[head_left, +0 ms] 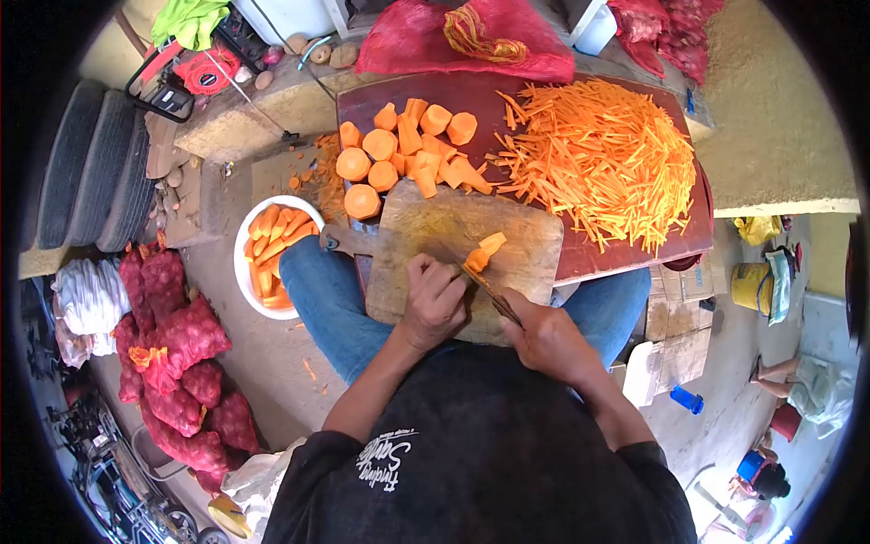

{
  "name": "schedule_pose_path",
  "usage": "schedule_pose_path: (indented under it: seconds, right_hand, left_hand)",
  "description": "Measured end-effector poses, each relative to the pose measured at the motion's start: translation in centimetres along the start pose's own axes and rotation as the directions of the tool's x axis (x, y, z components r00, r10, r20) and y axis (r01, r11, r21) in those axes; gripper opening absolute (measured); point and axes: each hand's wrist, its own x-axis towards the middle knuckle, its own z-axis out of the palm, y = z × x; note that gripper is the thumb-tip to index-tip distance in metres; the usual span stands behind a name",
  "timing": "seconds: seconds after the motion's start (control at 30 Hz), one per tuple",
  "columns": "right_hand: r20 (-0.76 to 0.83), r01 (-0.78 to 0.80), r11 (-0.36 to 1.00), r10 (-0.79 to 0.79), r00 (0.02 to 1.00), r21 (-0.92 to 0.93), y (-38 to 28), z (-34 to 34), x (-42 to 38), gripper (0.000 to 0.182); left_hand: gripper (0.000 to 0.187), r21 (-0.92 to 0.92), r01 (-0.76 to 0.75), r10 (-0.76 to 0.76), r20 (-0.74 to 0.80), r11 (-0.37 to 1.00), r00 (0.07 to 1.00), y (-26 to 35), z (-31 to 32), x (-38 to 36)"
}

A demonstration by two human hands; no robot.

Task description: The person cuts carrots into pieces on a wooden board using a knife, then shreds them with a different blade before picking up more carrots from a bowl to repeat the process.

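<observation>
My right hand [548,337] is wrapped around the handle of a knife [490,292], whose blade points up and left over a wooden cutting board [399,272]. My left hand [435,297] is closed at the board's lower left, fingers curled beside the blade; what it grips, if anything, is hidden. Just beyond the blade tip lie cut carrot pieces [485,252]. Chunks of peeled carrot [381,145] stand along the board's far edge. To the right, a big heap of carrot sticks [603,159] covers much of the dark red table [634,258].
A white basin [243,263] of peeled carrots stands on the floor at left. Red mesh sacks [186,363] and stacked tires [95,168] lie farther left. A red mesh bag [408,41] lies behind the table. Another person [766,480] is at far lower right.
</observation>
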Motion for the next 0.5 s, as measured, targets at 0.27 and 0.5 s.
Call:
schedule_pose_path:
  seconds: [0.27,0.5]
  right_hand:
    - [-0.029,-0.039,0.976,0.046,0.999,0.213,-0.6,-1.6,-0.8,0.035]
    - [-0.113,-0.209,0.787,0.332,0.936,0.58,3.0,-2.0,-2.1,0.033]
  left_hand:
    - [0.031,0.007,0.043,-0.043,-0.019,0.999,0.999,0.1,0.3,-0.2]
    - [0.049,0.126,0.17,-0.191,0.179,0.977,0.965,1.0,0.8,1.3]
